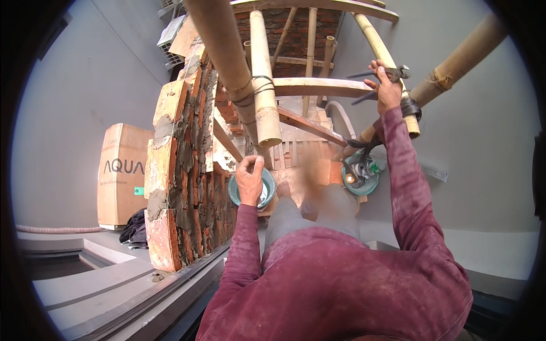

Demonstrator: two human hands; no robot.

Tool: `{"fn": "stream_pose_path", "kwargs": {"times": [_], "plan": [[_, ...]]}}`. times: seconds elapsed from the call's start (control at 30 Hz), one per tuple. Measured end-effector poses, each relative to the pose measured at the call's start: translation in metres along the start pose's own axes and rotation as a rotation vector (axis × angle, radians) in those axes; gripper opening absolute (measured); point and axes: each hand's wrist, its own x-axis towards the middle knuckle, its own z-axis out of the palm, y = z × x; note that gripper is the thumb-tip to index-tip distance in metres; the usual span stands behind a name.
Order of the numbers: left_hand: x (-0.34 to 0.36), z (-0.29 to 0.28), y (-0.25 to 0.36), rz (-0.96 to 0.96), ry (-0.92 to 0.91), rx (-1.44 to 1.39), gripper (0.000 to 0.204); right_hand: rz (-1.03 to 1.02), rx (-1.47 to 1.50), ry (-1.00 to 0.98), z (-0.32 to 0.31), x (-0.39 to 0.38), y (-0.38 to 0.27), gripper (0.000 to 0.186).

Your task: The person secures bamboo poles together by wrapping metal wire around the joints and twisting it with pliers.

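Note:
My right hand [388, 91] is raised at the upper right, closed round a pair of dark metal pincers [401, 73]. The jaws point right, and the two handles stick out on the left, spread apart. Just behind them runs a slanting bamboo pole [376, 40], tied lower down with black binding [410, 109]. My left hand [249, 179] is held lower, in front of a teal bucket [233, 190]. Its fingers are curled with thumb and forefinger together; anything between them is too small to make out. Above it hangs the cut end of an upright bamboo pole [266, 122].
A rough brick wall [190, 187] with mortar stands at the left, a cardboard box [116, 176] beyond it. Thick bamboo poles [224, 51] and curved wooden planks [321, 87] cross ahead. A second teal bucket [364, 188] holding assorted items is below my right arm. A grey wall [478, 153] rises at right.

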Motion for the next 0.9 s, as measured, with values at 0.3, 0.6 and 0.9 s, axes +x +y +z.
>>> {"fn": "stream_pose_path", "kwargs": {"times": [0.3,0.6,0.9], "plan": [[-0.090,0.025,-0.129,-0.336,-0.597,0.198,0.029,0.161,-0.454,0.114,0.004,0.070,0.086,0.026],[-0.098,0.025,-0.159,-0.441,-0.759,0.281,0.040,0.083,-1.478,0.166,-0.027,0.064,0.118,0.048],[-0.055,0.038,-0.143,-0.413,-0.759,0.205,0.031,-0.070,-1.209,-0.011,-0.041,0.026,0.070,0.051]]}}
